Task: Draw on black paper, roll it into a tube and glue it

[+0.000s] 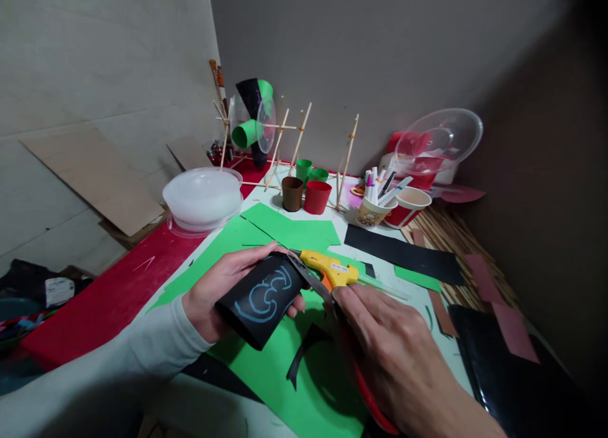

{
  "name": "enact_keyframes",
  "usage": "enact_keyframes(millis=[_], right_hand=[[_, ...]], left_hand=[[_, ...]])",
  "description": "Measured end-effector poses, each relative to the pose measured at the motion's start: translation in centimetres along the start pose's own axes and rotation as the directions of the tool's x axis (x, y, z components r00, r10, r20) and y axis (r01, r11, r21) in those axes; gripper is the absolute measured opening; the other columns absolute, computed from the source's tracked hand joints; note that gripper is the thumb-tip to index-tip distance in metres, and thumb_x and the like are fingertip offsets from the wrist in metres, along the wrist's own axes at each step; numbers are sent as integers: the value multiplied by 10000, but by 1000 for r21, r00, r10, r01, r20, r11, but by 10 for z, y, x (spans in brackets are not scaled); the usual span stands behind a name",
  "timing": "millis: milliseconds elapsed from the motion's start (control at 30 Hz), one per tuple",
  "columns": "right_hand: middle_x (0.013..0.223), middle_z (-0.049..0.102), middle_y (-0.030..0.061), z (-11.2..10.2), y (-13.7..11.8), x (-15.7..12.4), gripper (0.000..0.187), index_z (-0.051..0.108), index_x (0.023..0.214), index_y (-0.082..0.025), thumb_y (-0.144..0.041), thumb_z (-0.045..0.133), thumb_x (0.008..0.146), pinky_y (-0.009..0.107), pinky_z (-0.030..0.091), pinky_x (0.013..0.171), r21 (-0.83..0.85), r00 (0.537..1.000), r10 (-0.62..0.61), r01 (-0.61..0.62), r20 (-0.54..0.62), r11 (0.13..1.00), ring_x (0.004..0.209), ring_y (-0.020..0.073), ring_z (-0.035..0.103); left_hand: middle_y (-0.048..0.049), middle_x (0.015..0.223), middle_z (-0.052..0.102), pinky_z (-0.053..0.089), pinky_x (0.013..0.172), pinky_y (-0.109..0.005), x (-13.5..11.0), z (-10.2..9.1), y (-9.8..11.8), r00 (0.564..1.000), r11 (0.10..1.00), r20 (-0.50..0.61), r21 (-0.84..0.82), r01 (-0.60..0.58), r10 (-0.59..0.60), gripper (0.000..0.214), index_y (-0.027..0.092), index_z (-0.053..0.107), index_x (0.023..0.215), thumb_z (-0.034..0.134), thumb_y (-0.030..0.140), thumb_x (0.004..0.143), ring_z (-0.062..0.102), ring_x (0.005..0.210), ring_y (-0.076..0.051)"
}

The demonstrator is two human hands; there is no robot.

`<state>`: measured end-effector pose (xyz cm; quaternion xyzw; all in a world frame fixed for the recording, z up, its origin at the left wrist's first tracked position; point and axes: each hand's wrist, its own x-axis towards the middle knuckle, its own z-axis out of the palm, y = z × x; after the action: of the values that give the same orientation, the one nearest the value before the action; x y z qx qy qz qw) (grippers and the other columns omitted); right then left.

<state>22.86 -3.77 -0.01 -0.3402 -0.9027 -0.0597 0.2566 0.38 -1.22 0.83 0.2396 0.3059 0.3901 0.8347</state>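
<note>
My left hand (223, 286) is wrapped round a black paper tube (266, 299) with light-blue swirls drawn on it. In my right hand (394, 343) are scissors (317, 285) with red handles, their blades at the tube's far rim. Just beyond the blades lies a yellow glue gun (330, 267) with a clear glue stick in its back. Beneath my hands is a large green sheet (256, 381), and a curled black offcut (304, 356) rests on it.
Brown (292, 194) and red (317, 197) paper cups stand ahead, near thin stick frames (349, 159). A cup of markers (373, 211) is at the right, with a black strip (403, 253) before it. Clear plastic bowls (203, 197) sit at the left.
</note>
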Motion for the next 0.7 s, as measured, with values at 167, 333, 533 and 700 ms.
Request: enact_keyframes(millis=[167,333,533,700], right_hand=[[737,660,53,2,1,0,218,590,927,-154,0,438,902,281,456,502,21,999,1,-2,38,1000,609,203,651],[750,674,65,1,0,0,249,583,953,-151,17,414,879,295,509,516,27,998,-20,19,66,999,620,223,677],[744,664,57,2,0,-1,219,567,961,-159,-17,409,905,281,476,511,-6,997,-36,36,74,999,613,204,655],[723,617,33,4,1,-3,236,549,938,-180,-6,389,925,270,410,498,17,997,-27,26,71,1000,600,179,605]], left_hand=[[-165,750,752,592,631,-301,-1,-3,1,995,996,-101,86,6,3,362,112,637,964,354,323,1045,754,632,-250],[-132,744,744,582,592,-282,-4,-3,2,986,994,-166,106,17,1,348,130,630,946,361,325,1045,747,598,-238],[-101,697,733,557,512,-238,-9,-2,5,959,986,-284,159,54,-7,301,151,633,937,407,322,1039,736,558,-220],[-96,665,735,542,475,-212,-11,-1,6,948,983,-316,184,19,41,270,162,652,939,446,308,1033,701,515,-184]])
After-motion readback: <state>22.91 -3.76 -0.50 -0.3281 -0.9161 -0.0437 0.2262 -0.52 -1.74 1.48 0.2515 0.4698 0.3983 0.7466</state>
